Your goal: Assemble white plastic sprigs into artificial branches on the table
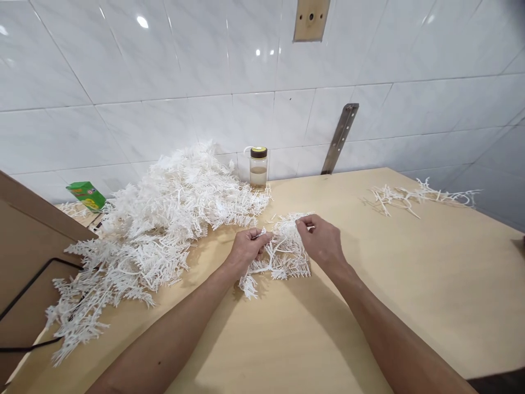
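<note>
The left hand [245, 249] pinches a sprig [269, 253]; the right hand [324, 239]'s grip I can't tell. A big heap [164, 202] lies left, fewer stems [404, 195] far right.

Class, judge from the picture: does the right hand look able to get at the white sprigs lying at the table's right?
Probably yes. Only bare tabletop shows between the right hand and the white sprigs, though they lie farther back.

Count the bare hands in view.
2. The bare left hand pinches a white, branching plastic sprig; the bare right hand is to its right, over the pale wooden table.
</note>
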The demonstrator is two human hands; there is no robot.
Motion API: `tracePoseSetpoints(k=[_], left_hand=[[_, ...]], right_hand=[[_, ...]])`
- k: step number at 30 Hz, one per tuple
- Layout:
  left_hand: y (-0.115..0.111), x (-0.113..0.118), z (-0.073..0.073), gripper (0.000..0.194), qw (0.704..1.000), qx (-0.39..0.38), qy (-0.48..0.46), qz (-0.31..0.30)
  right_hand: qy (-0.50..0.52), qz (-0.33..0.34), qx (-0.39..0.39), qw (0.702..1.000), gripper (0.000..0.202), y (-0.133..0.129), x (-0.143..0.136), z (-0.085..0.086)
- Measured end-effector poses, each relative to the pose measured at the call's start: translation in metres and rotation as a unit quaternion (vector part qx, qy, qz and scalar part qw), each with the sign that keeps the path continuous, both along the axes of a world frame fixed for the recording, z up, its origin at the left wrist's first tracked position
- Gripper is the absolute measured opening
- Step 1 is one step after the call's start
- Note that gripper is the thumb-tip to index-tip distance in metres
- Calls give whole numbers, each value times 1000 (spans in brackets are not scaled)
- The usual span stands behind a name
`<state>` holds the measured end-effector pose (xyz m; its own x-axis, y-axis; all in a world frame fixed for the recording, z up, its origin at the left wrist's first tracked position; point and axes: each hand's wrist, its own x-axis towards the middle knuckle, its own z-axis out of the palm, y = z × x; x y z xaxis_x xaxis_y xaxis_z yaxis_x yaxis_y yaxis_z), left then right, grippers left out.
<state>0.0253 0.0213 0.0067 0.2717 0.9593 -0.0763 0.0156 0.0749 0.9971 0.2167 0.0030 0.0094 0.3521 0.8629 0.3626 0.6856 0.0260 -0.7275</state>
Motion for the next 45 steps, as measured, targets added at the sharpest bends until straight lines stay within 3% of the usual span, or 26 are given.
tracePoseSetpoints(k=[3,5,11,14,26,30,33,36,42,45], left_hand=[[1,-1,2,44,1000,-24,-13,-1],[2,0,2,44,999,-30,-16,1],[2,0,2,42,1000,-27,-12,-1],[1,0,3,40,1000,-27,-9,-3],[0,2,1,37,1000,-20,2,5],[1,4,-5,36,999,6,37,11],[3,5,-12,34,996,43,80,16],[5,6,-16,33,986,99,132,32],[1,10,-11,28,978,168,115,36],[0,10,-11,26,975,175,127,49]], right_hand=[[55,-46,10,997,29,2,10,2],[71,-41,15,997,31,0,8,4],[49,154,-70,984,29,-13,-22,6],[29,186,-107,976,25,-16,-33,4],[59,151,-122,979,23,-15,-38,2],[-32,146,-38,988,15,-17,-44,-5],[-127,177,37,975,15,-19,-47,-11],[-168,193,64,965,18,-19,-47,-13],[-28,83,-26,996,12,-14,-42,-6],[-35,76,-28,996,13,-14,-44,-6]])
